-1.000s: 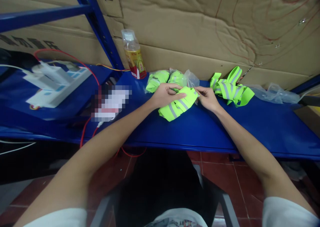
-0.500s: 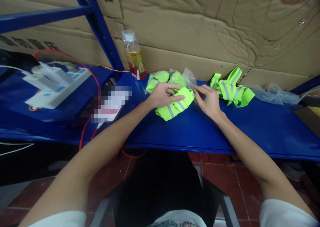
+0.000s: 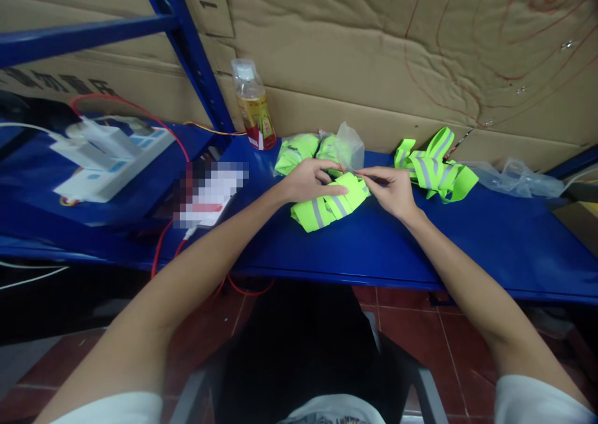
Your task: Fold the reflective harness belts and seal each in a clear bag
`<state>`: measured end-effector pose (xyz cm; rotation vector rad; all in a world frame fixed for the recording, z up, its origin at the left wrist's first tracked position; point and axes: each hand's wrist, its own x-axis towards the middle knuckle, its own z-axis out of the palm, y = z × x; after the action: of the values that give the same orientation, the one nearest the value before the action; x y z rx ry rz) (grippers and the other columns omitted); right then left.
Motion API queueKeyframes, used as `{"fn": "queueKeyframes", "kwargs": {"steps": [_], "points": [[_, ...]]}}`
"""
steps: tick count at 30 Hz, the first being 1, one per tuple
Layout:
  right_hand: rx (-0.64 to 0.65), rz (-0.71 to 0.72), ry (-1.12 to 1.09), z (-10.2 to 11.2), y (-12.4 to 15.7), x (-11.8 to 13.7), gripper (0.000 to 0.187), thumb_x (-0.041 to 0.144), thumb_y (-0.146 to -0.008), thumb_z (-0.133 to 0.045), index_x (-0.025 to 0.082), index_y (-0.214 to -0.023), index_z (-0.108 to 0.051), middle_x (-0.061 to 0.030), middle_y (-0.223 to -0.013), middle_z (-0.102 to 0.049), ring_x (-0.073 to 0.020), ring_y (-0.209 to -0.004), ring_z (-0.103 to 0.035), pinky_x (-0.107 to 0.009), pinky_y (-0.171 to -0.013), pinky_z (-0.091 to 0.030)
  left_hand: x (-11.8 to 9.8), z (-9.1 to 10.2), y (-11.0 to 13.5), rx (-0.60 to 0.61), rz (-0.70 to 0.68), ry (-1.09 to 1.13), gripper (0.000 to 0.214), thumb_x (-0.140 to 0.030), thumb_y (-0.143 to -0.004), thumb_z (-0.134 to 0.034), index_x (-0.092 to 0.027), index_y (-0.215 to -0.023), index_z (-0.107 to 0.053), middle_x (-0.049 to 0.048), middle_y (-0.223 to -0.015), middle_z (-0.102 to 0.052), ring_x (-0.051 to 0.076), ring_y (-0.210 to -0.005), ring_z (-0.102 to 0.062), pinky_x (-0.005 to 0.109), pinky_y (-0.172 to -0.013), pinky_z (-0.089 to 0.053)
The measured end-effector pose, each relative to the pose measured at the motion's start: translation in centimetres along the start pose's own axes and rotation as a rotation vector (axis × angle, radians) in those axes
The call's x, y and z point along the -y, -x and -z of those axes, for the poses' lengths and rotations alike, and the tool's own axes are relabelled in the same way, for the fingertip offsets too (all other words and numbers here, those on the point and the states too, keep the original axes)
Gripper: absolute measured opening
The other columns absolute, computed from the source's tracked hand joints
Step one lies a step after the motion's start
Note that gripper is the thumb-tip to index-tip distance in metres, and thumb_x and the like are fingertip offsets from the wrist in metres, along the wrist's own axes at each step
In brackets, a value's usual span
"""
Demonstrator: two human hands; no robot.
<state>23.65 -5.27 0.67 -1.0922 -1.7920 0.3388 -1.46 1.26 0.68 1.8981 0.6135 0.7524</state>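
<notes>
A folded neon-yellow reflective strap bundle (image 3: 327, 205) with grey stripes lies on the blue shelf (image 3: 374, 243). My left hand (image 3: 309, 180) rests on its upper left part with fingers curled over it. My right hand (image 3: 391, 190) pinches the bundle's right end, where a clear plastic bag (image 3: 349, 144) rises behind it. Just beyond my hands lie bagged yellow bundles (image 3: 299, 148).
A loose heap of yellow straps (image 3: 434, 170) and empty clear bags (image 3: 511, 176) lie at the right. A drink bottle (image 3: 253, 108) stands at the cardboard back wall. A white power strip (image 3: 109, 159) with red cable sits at the left, beside a blue upright post (image 3: 187, 44).
My right hand went from the bag's mouth down to the bundle's right end. The bundle shifted slightly left and nearer, and my left hand stayed on it.
</notes>
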Motion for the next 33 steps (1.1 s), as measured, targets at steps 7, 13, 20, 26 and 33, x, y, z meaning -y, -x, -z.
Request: {"fn": "queueKeyframes", "kwargs": {"steps": [7, 13, 20, 26, 33], "points": [[0.004, 0.063, 0.158, 0.4, -0.2, 0.4, 0.026, 0.045, -0.101, -0.07, 0.029, -0.106, -0.09, -0.0048, -0.097, -0.086, -0.026, -0.084, -0.08, -0.043, -0.074, -0.065, 0.9, 0.1, -0.3, -0.009, -0.031, 0.008, 0.038, -0.047, -0.076, -0.094, -0.02, -0.099, -0.082, 0.0025, -0.065, -0.073, 0.016, -0.055, -0.063, 0.024, -0.044, -0.043], [-0.018, 0.091, 0.233, 0.9, -0.4, -0.6, 0.028, 0.039, -0.103, -0.066, 0.027, -0.114, -0.088, -0.006, -0.094, -0.081, -0.0212, -0.077, -0.073, -0.037, -0.067, -0.063, 1.5, 0.4, -0.8, -0.168, 0.097, 0.027, 0.044, -0.052, -0.071, -0.096, -0.016, -0.09, -0.077, 0.0033, -0.062, -0.072, 0.013, -0.048, -0.056, 0.023, -0.04, -0.035], [0.026, 0.224, 0.248, -0.8, 0.6, 0.4, 0.031, 0.034, -0.106, -0.061, 0.027, -0.124, -0.085, -0.0054, -0.096, -0.078, -0.0191, -0.078, -0.071, -0.035, -0.07, -0.063, 0.9, -0.3, -0.8, -0.353, 0.129, -0.057, 0.046, -0.052, -0.07, -0.094, -0.019, -0.074, -0.062, -0.003, -0.055, -0.065, 0.009, -0.047, -0.048, 0.021, -0.044, -0.031], [0.092, 0.263, 0.214, -2.4, 1.4, 2.0, 0.029, 0.042, -0.107, -0.067, 0.028, -0.127, -0.082, -0.0035, -0.092, -0.078, -0.0201, -0.081, -0.072, -0.039, -0.08, -0.063, 1.8, -0.8, -1.2, -0.464, 0.071, -0.034, 0.048, -0.051, -0.07, -0.095, -0.019, -0.07, -0.059, 0.0005, -0.067, -0.071, 0.012, -0.058, -0.059, 0.024, -0.052, -0.04], [-0.397, -0.143, -0.262, -2.4, -0.5, -0.3, 0.064, 0.075, -0.077, -0.088, 0.033, -0.119, -0.065, -0.0027, -0.101, -0.073, -0.0217, -0.087, -0.074, -0.039, -0.077, -0.067, 1.1, -1.3, -1.3, -0.417, -0.108, 0.184, 0.057, -0.058, -0.067, -0.1, -0.02, -0.076, -0.058, 0.0012, -0.074, -0.074, 0.013, -0.064, -0.065, 0.026, -0.059, -0.05]]}}
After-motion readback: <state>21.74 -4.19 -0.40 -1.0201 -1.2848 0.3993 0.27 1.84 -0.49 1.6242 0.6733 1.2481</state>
